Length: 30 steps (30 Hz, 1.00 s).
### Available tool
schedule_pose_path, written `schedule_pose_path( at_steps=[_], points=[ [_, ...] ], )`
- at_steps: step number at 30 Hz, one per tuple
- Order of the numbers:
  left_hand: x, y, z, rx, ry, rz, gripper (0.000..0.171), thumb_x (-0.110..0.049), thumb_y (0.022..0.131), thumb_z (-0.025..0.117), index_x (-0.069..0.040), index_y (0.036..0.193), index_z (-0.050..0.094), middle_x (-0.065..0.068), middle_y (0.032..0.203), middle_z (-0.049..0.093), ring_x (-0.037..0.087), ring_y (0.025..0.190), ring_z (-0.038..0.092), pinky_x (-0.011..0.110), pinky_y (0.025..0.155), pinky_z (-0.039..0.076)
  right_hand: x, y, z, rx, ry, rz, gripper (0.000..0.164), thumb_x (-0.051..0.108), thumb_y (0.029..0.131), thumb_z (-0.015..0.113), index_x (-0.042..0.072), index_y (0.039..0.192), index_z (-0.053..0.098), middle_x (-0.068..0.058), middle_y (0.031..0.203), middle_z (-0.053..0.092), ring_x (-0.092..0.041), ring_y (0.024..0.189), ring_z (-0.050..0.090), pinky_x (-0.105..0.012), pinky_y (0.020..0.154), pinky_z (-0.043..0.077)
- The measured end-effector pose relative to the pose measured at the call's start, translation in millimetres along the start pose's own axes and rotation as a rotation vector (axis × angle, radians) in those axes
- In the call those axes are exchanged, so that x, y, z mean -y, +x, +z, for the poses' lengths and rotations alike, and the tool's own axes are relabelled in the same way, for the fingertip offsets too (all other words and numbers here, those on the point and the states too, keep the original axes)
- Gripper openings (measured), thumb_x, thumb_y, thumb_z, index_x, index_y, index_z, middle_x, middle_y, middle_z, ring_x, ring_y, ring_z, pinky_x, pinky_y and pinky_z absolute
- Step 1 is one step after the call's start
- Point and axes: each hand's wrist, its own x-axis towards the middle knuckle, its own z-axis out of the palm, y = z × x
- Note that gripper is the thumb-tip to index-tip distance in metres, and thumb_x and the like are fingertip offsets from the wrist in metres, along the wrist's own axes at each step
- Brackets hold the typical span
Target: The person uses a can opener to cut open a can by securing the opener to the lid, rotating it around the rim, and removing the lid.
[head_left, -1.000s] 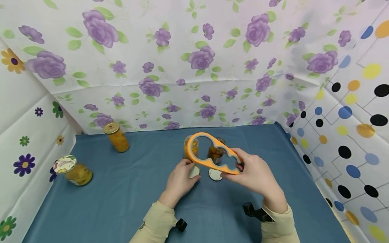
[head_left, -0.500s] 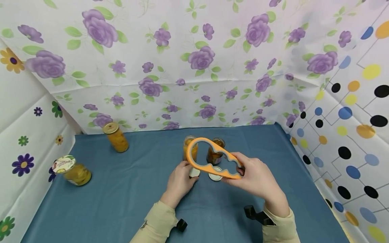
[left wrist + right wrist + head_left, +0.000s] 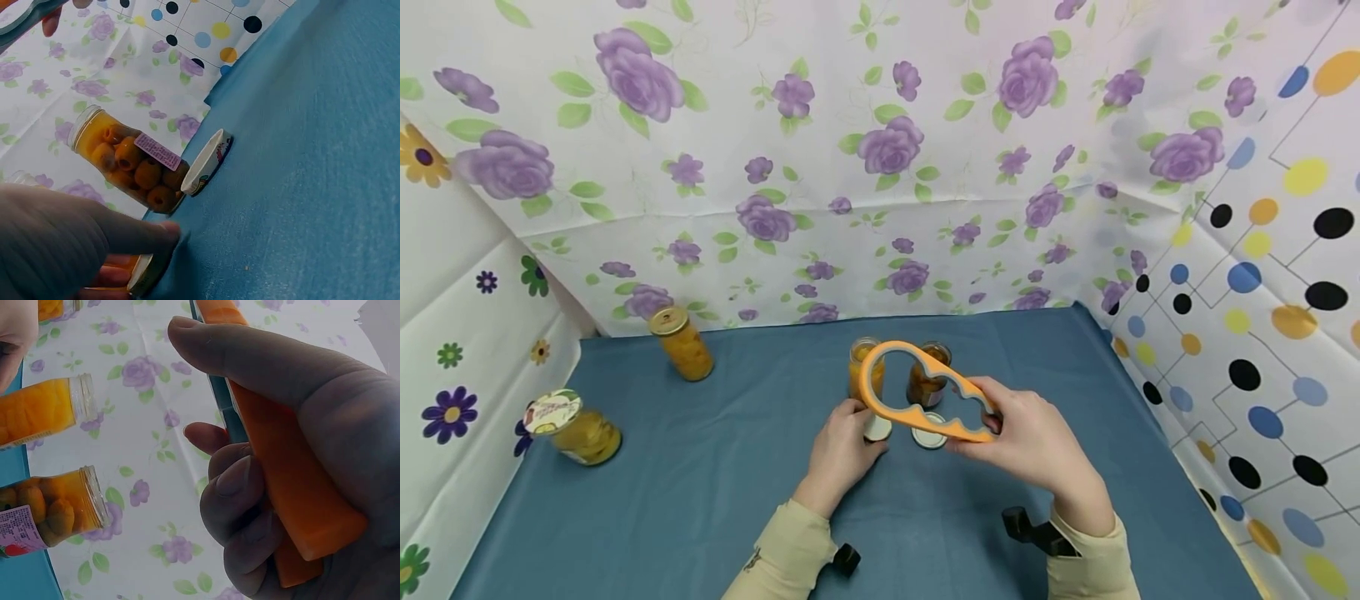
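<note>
At the table's middle, my left hand (image 3: 842, 446) pinches a pale jar lid (image 3: 877, 428) low at the cloth; in the left wrist view the lid (image 3: 147, 274) stands between thumb and fingers. My right hand (image 3: 1026, 433) grips the handles of an orange jar opener (image 3: 936, 364) with a grey scalloped inner edge, held up in the air. Beyond it are two lidless jars: a jar of yellow fruit (image 3: 44, 409) and a jar of brown round fruit (image 3: 134, 162) with a pink label. A second lid (image 3: 928, 437) lies upside down before the brown-fruit jar.
Two capped jars stand on the left: a tall gold-lidded jar (image 3: 685, 346) at the back and a wider jar with a patterned lid (image 3: 587, 437) nearer. Blue cloth (image 3: 700, 500) covers the table. Patterned sheets (image 3: 820, 167) hang at the back and both sides.
My right hand has lowered the jar opener slightly, then held it nearly still. My left hand has stayed at the lid. The head view has shifted a little.
</note>
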Motion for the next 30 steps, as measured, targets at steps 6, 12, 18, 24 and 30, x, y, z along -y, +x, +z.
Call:
schedule_pose_path(
  at_steps=[6, 12, 18, 24, 30],
  points=[
    [1.1, 0.1, 1.1, -0.037, -0.044, -0.019, 0.041, -0.023, 0.071, 0.091, -0.009, 0.106, 0.074, 0.011, 0.100, 0.065, 0.022, 0.086, 0.058, 0.037, 0.069, 0.057, 0.0, 0.3, 0.3, 0.017, 0.000, 0.007, 0.071, 0.073, 0.073, 0.071, 0.034, 0.129, 0.054, 0.009, 0.056, 0.044, -0.010, 0.043, 0.036, -0.026, 0.041, 0.031],
    [3.0, 0.1, -1.4, -0.026, -0.070, -0.012, 0.040, -0.018, 0.071, 0.091, -0.008, 0.105, 0.074, 0.012, 0.099, 0.066, 0.023, 0.086, 0.059, 0.038, 0.070, 0.057, -0.3, 0.9, 1.1, 0.019, -0.001, 0.002, 0.072, 0.073, 0.072, 0.072, 0.033, 0.130, 0.055, 0.009, 0.056, 0.044, -0.010, 0.043, 0.037, -0.025, 0.041, 0.031],
    [5.6, 0.2, -4.0, -0.004, -0.093, -0.023, 0.042, -0.015, 0.069, 0.091, -0.007, 0.106, 0.072, 0.013, 0.099, 0.065, 0.024, 0.086, 0.057, 0.037, 0.069, 0.056, -0.6, 1.3, 1.4, 0.030, 0.001, 0.002, 0.073, 0.072, 0.072, 0.073, 0.031, 0.130, 0.056, 0.010, 0.056, 0.045, -0.010, 0.042, 0.037, -0.026, 0.040, 0.031],
    [7.9, 0.8, -3.3, 0.015, -0.105, -0.047, 0.046, -0.018, 0.069, 0.092, -0.007, 0.108, 0.070, 0.012, 0.096, 0.063, 0.022, 0.084, 0.056, 0.037, 0.068, 0.056, -0.4, 1.6, 1.9, 0.041, 0.007, 0.003, 0.069, 0.067, 0.072, 0.077, 0.033, 0.128, 0.055, 0.011, 0.058, 0.047, -0.008, 0.043, 0.040, -0.026, 0.040, 0.033],
    [7.5, 2.5, -8.3, 0.045, -0.153, -0.084, 0.054, -0.022, 0.069, 0.093, -0.009, 0.112, 0.064, 0.012, 0.100, 0.060, 0.022, 0.083, 0.056, 0.040, 0.070, 0.055, -0.1, 2.9, 2.0, 0.047, 0.004, -0.006, 0.070, 0.067, 0.072, 0.077, 0.032, 0.128, 0.055, 0.012, 0.058, 0.048, -0.007, 0.044, 0.041, -0.026, 0.041, 0.035]
  ],
)
